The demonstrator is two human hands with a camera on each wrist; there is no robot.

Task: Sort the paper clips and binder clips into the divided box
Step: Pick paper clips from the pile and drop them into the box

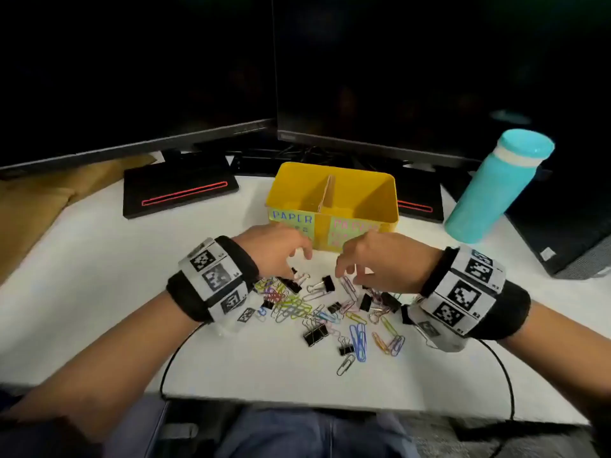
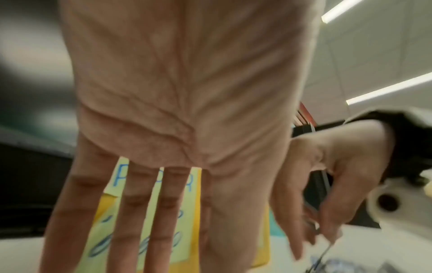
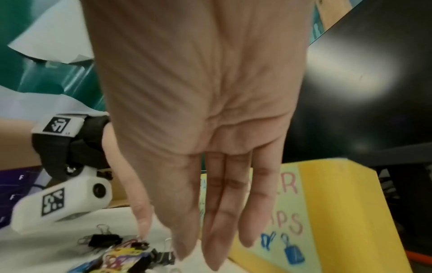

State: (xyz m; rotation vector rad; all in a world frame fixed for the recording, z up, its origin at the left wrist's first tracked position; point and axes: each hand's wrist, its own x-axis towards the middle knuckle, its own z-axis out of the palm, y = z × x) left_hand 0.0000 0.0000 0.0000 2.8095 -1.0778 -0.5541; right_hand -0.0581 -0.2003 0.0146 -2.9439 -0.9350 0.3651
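A yellow divided box (image 1: 322,228) stands mid-table with a cardboard divider (image 1: 326,191); its left front label reads PAPER. In front of it lies a mixed pile (image 1: 330,312) of coloured paper clips and black binder clips. My left hand (image 1: 299,259) hovers over the pile's far left edge with its fingers loose and nothing in them. My right hand (image 1: 347,272) hovers over the far right part, fingers straight, also holding nothing. The left wrist view shows my left hand (image 2: 161,240) stretched out before the box (image 2: 196,203). The right wrist view shows my right hand (image 3: 215,249) pointing down beside the box (image 3: 339,203).
A teal bottle (image 1: 496,190) stands at the back right of the white table (image 1: 99,292). Two dark monitors (image 1: 363,77) on black stands (image 1: 178,193) close off the back. A black computer case (image 1: 568,239) sits at the right edge. Black cables (image 1: 172,355) run from the wrists over the front edge.
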